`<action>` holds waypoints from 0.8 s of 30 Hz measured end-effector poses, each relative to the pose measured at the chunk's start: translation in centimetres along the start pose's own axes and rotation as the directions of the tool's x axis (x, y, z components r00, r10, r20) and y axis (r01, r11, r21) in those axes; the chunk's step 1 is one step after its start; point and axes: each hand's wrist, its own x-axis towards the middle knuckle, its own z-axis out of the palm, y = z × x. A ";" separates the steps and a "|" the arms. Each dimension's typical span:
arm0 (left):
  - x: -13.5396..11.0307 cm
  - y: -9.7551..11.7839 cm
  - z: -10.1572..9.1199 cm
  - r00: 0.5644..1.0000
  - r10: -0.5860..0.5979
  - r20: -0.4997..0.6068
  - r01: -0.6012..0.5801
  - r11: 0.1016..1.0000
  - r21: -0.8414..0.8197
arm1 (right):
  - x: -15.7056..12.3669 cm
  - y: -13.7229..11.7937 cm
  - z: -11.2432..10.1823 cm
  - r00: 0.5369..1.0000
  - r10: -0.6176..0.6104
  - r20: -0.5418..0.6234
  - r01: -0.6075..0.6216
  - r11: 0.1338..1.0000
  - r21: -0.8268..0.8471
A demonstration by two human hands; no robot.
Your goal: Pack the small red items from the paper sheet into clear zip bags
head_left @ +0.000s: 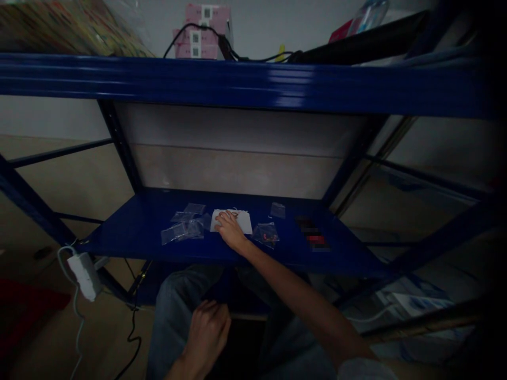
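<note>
On the blue shelf board, my right hand (230,230) lies over a white sheet of paper (244,224), fingers stretched out and a little apart. Small brownish pieces (235,214) show on the paper by the fingertips, too small to name. My left hand (208,328) is closed in a loose fist above my lap, away from the shelf, and nothing sticks out of it. Several clear plastic bags (186,224) lie in a loose heap left of the paper. Right of it, a clear bag (267,233) has small reddish pieces in it.
Another clear bag (278,210) lies farther back. A dark and red item (316,240), blurred, is at the right. A blue upper beam (237,82) crosses above my hands, with pink boxes (204,31) on that level. A white power strip (85,277) hangs at the left post.
</note>
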 end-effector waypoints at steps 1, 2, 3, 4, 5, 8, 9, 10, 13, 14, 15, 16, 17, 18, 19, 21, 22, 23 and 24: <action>0.1 -0.1 -0.1 1.000 -0.008 -0.009 0.008 1.000 0.007 | 0.0 0.0 -0.4 0.999 0.031 -0.039 -0.030 0.999 0.029; 0.2 -0.2 -0.3 1.000 -0.014 -0.020 0.014 1.000 0.011 | -0.1 -0.2 -1.0 0.993 0.076 -0.087 -0.070 0.995 0.066; 0.3 -0.2 -0.5 0.999 -0.016 -0.035 0.016 1.000 0.008 | -0.3 -0.6 -1.6 0.980 0.135 -0.144 -0.119 0.986 0.116; 0.5 -0.2 -0.8 0.998 -0.016 -0.054 0.016 1.000 -0.004 | -0.6 -1.1 -2.4 0.957 0.207 -0.203 -0.171 0.969 0.180; 0.6 -0.2 -1.1 0.997 -0.019 -0.080 0.017 1.000 -0.023 | -1.1 -1.8 -3.1 0.922 0.288 -0.258 -0.221 0.940 0.262; 0.9 0.2 -2.4 0.979 -0.077 -0.188 0.053 0.990 -0.128 | -3.8 -5.1 -5.4 0.773 0.551 -0.315 -0.306 0.759 0.575; 0.9 0.4 -2.9 0.969 -0.120 -0.217 0.081 0.981 -0.179 | -5.2 -6.4 -6.0 0.725 0.630 -0.278 -0.317 0.664 0.677; 0.9 0.7 -3.3 0.958 -0.158 -0.240 0.100 0.966 -0.237 | -6.7 -7.9 -6.6 0.685 0.696 -0.216 -0.326 0.557 0.764; 0.5 1.7 -4.3 0.959 -0.196 -0.204 0.110 0.922 -0.370 | -11.9 -12.2 -7.9 0.616 0.788 0.004 -0.354 0.272 0.895; 0.3 2.1 -4.4 0.971 -0.173 -0.167 0.095 0.914 -0.394 | -13.6 -13.5 -8.1 0.605 0.794 0.055 -0.361 0.212 0.908; 0.1 2.4 -4.4 0.983 -0.136 -0.125 0.074 0.910 -0.408 | -15.1 -14.5 -8.2 0.598 0.796 0.091 -0.361 0.166 0.918; -0.1 2.8 -4.3 0.992 -0.092 -0.085 0.049 0.909 -0.414 | -16.5 -15.3 -8.2 0.594 0.796 0.118 -0.354 0.127 0.927; -0.3 3.1 -4.2 0.998 -0.045 -0.047 0.022 0.910 -0.413 | -17.6 -15.8 -8.1 0.594 0.792 0.144 -0.345 0.089 0.934; -0.4 3.3 -4.0 1.000 0.000 -0.012 -0.005 0.915 -0.404 | -18.5 -16.1 -7.8 0.595 0.786 0.170 -0.339 0.053 0.939; -0.4 3.5 -3.7 0.999 0.040 0.016 -0.031 0.921 -0.388 | -19.1 -16.3 -7.6 0.598 0.778 0.194 -0.335 0.023 0.942; -0.4 3.7 -3.2 0.995 0.087 0.057 -0.063 0.940 -0.336 | -19.9 -16.2 -6.9 0.602 0.765 0.229 -0.348 -0.007 0.938; -0.4 3.7 -2.9 0.993 0.096 0.075 -0.069 0.949 -0.307 | -20.0 -16.1 -6.6 0.600 0.765 0.235 -0.359 -0.005 0.933; -0.3 3.7 -2.7 0.992 0.094 0.087 -0.067 0.958 -0.278 | -20.0 -15.9 -6.3 0.598 0.765 0.238 -0.372 0.003 0.928; -0.3 3.7 -2.5 0.992 0.086 0.097 -0.060 0.966 -0.250 | -20.0 -15.7 -6.1 0.600 0.763 0.238 -0.386 0.016 0.922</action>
